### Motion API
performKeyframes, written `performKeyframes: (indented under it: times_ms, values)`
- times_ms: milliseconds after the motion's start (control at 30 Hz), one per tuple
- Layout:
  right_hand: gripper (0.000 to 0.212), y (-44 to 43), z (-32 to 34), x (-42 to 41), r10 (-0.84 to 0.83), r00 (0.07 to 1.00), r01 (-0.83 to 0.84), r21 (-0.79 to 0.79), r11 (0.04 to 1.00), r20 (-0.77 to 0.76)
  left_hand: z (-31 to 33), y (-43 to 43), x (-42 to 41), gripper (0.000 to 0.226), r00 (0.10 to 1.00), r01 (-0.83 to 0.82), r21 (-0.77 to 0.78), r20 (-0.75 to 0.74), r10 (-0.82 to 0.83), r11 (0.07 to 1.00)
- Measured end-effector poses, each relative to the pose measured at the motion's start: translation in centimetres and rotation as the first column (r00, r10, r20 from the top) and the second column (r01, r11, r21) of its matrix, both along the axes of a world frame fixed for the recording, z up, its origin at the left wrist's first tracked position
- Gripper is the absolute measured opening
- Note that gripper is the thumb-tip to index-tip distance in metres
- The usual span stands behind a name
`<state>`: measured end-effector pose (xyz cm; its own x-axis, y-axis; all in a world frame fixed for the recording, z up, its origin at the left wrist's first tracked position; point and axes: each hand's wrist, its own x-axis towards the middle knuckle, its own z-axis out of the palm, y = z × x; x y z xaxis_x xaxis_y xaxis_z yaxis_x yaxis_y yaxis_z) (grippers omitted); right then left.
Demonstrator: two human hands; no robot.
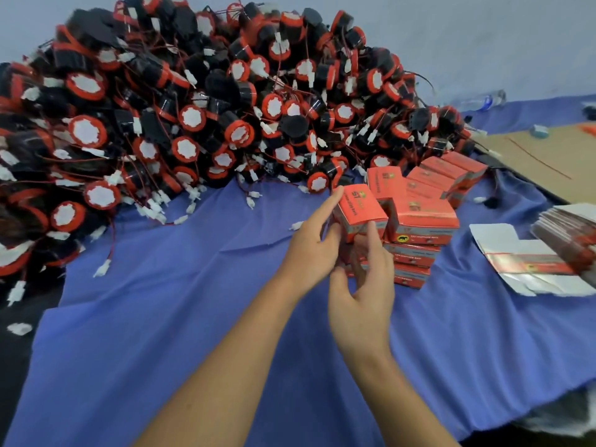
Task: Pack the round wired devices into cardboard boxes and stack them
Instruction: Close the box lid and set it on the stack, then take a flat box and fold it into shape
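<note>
Both hands hold one small red cardboard box (359, 210) up over the blue cloth (193, 333) that covers the tabletop. The left hand (309, 250) grips the box's left side, with one finger lying along the top edge. The right hand (362, 298) pinches the box from below, with one finger up on the near end. The top looks closed (I cannot tell if a device is inside).

I think the step is closing this box, or getting it ready to stack. The stack of red cardboard boxes (422, 222) stands right beside it, at 3 o'clock. The next move calls for setting the box down flat and straight on that stack so nothing tips.

The big heap of round black-and-red wired devices (193, 108) fills 9 to 1 o'clock. Flat, unfolded boxes (529, 262) wait farther out at 3 o'clock.
</note>
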<state>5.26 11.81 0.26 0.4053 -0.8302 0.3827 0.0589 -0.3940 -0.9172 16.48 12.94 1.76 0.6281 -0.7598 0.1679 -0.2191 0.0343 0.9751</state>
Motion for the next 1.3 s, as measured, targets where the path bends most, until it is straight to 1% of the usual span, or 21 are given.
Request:
performKeyframes:
  times_ms: [33,67,100,167,200,233,267,300,333,400,500,600,667,733,800,900,967,1033,1133,1200,1300]
  values:
    - [0.078,0.0,0.0,-0.2,0.001,1.0,-0.001,-0.002,1.0,0.024,0.1,0.2,-0.3,0.059,0.999,-0.012,-0.005,0.03,0.012,1.0]
    - [0.075,0.1,-0.1,-0.6,-0.003,0.999,0.003,-0.002,1.0,0.05,0.1,0.5,-0.7,0.061,0.993,-0.083,-0.015,0.084,0.084,0.996]
    - [0.071,0.1,-0.2,-1.2,-0.014,0.997,0.014,-0.005,1.0,0.075,0.2,0.9,-1.5,0.061,0.966,-0.203,-0.047,0.155,0.208,0.978]
    - [0.062,0.3,-0.4,-2.4,-0.053,0.99,0.055,-0.008,0.998,0.129,0.0,2.3,-3.8,0.05,0.837,-0.423,-0.234,0.269,0.476,0.875]
    - [0.058,0.4,-0.5,-3.1,-0.074,0.985,0.076,-0.009,0.997,0.157,-0.6,3.1,-5.3,0.041,0.778,-0.417,-0.338,0.347,0.524,0.844]
    - [0.054,0.4,-0.5,-4.0,-0.095,0.979,0.099,-0.015,0.995,0.179,-1.4,3.7,-6.9,0.032,0.76,-0.316,-0.398,0.438,0.481,0.861]
    - [0.05,0.4,-0.5,-4.8,-0.118,0.975,0.124,-0.022,0.992,0.19,-2.1,4.2,-8.5,0.026,0.786,-0.182,-0.395,0.492,0.375,0.901]
    - [0.046,0.2,-0.7,-5.6,-0.141,0.971,0.148,-0.021,0.989,0.195,-2.5,4.6,-10.0,0.023,0.83,-0.073,-0.352,0.498,0.253,0.933]
    - [0.042,-0.1,-0.9,-6.5,-0.166,0.966,0.171,-0.008,0.985,0.199,-2.7,4.6,-11.0,0.023,0.867,-0.013,-0.307,0.471,0.164,0.952]
    - [0.035,-1.1,-1.2,-8.0,-0.227,0.954,0.222,0.047,0.974,0.198,-2.5,3.6,-12.5,0.027,0.923,0.035,-0.234,0.38,0.059,0.972]
    - [0.033,-3.8,-1.1,-9.6,-0.325,0.936,0.308,0.131,0.942,0.137,-1.8,0.3,-14.0,0.031,0.955,0.116,-0.113,0.287,-0.079,0.987]
    - [0.039,-8.3,-0.9,-11.3,-0.367,0.929,0.368,0.162,0.915,-0.043,-1.2,-4.4,-15.3,0.034,0.958,0.166,0.028,0.231,-0.168,0.986]
    - [0.042,-11.7,-1.1,-12.5,-0.382,0.894,0.414,0.103,0.905,-0.232,-1.2,-7.8,-15.9,0.037,0.958,0.171,0.154,0.204,-0.201,0.973]
    - [0.046,-15.1,-1.4,-13.4,-0.412,0.823,0.429,-0.049,0.902,-0.39,-1.6,-11.2,-16.4,0.039,0.965,0.173,0.247,0.152,-0.214,0.953]
    - [0.043,-18.4,-1.6,-13.9,-0.456,0.718,0.401,-0.223,0.889,-0.527,-1.8,-14.1,-17.0,0.037,0.973,0.178,0.298,0.091,-0.214,0.938]
    - [0.045,-21.5,-1.9,-14.2,-0.449,0.521,0.327,-0.316,0.891,-0.726,-2.3,-17.8,-17.3,0.03,0.974,0.198,0.376,0.027,-0.225,0.905]
    - [0.048,-22.0,-2.5,-14.5,-0.46,0.447,0.31,-0.349,0.884,-0.767,-2.7,-19.4,-17.2,0.03,0.975,0.196,0.395,0.022,-0.222,0.898]
    - [0.052,-21.8,-3.2,-14.6,-0.478,0.458,0.313,-0.367,0.876,-0.75,-3.0,-20.5,-17.1,0.029,0.987,0.132,0.413,0.032,-0.159,0.901]
    - [0.056,-21.1,-3.4,-14.7,-0.499,0.507,0.344,-0.366,0.865,-0.703,-3.2,-21.4,-17.1,0.023,0.999,0.014,0.407,-0.044,0.005,0.913]
    - [0.061,-20.7,-3.1,-14.7,-0.512,0.544,0.373,-0.354,0.857,-0.665,-3.2,-21.9,-17.0,0.027,0.992,-0.043,0.401,-0.094,0.088,0.915]
    - [0.045,-20.4,-3.0,-14.7,-0.537,0.595,0.409,-0.35,0.843,-0.598,-3.1,-22.2,-17.1,0.024,0.965,-0.106,0.351,-0.189,0.181,0.93]
